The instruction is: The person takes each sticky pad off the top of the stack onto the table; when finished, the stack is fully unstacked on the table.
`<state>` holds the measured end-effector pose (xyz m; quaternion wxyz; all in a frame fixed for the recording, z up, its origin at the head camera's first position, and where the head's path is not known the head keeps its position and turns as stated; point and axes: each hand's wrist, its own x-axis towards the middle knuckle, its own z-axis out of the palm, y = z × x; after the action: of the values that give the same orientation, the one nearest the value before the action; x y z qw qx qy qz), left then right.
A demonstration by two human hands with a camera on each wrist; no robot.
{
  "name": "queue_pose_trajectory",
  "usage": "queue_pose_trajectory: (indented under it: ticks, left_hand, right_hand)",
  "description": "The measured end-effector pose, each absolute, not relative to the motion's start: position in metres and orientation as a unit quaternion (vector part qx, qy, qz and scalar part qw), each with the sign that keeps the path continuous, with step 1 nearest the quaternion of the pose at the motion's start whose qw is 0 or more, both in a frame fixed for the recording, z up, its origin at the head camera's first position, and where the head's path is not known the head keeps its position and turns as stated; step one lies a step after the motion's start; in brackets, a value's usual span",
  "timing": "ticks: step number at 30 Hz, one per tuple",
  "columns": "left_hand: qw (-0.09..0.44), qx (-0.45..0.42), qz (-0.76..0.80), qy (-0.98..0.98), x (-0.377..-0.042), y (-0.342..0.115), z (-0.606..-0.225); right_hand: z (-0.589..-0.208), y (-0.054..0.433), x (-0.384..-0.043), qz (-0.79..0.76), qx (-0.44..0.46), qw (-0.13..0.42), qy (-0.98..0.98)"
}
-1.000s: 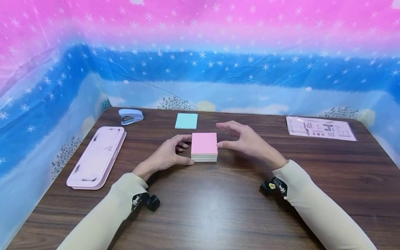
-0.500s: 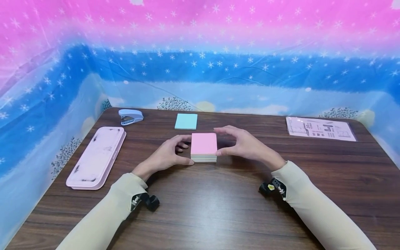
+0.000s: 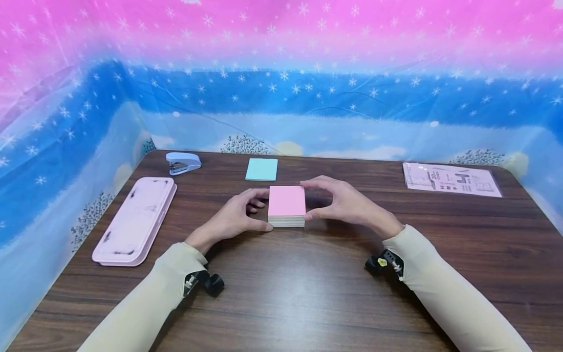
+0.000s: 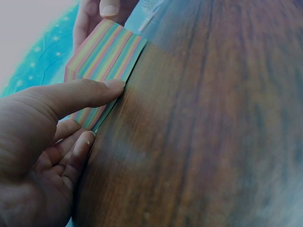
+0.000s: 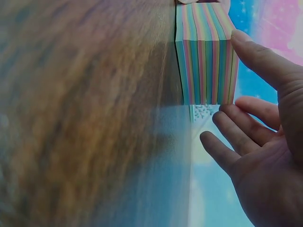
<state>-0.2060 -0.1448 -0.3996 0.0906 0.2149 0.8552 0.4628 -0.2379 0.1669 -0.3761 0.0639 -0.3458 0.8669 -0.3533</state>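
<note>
A square stack of sticky notes [image 3: 287, 201], pink on top with striped layers of several colours down its sides, sits on the table in front of the person. My left hand [image 3: 228, 215] holds its left side, the thumb low on the front corner and the fingers toward the back. In the left wrist view that thumb [image 4: 94, 92] lies across the striped side of the stack. From the right, my right hand [image 3: 347, 203] pinches the upper layers between thumb and index finger at the front and back corners. Its other fingers [image 5: 227, 137] stay extended, off the stack.
A thin turquoise sticky pad [image 3: 261, 169] lies behind the stack. At the left are a light blue stapler [image 3: 183, 163] and a pink pencil case [image 3: 134, 221]. A flat printed packet [image 3: 452, 180] lies far right. Patterned cloth [image 3: 281, 98] hangs behind the wooden table [image 3: 290, 293].
My right hand has come slightly nearer and to the left, so its thumb and index finger now meet the stack's right corners. The left hand and the stack stay where they were.
</note>
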Motion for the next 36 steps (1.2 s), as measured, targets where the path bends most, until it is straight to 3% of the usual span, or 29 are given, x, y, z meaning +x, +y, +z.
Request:
queue_pose_trajectory:
  ticks: [26, 36]
  left_hand:
    - [0.091, 0.211, 0.467, 0.854, -0.2068, -0.1446, -0.4011]
    - [0.088, 0.215, 0.470, 0.852, -0.2066, -0.1445, -0.4017]
  right_hand:
    - [-0.3742, 0.1666, -0.2381, -0.350, -0.352, 0.054, 0.866]
    - [-0.3754, 0.1670, -0.2381, -0.348, -0.358, 0.026, 0.866]
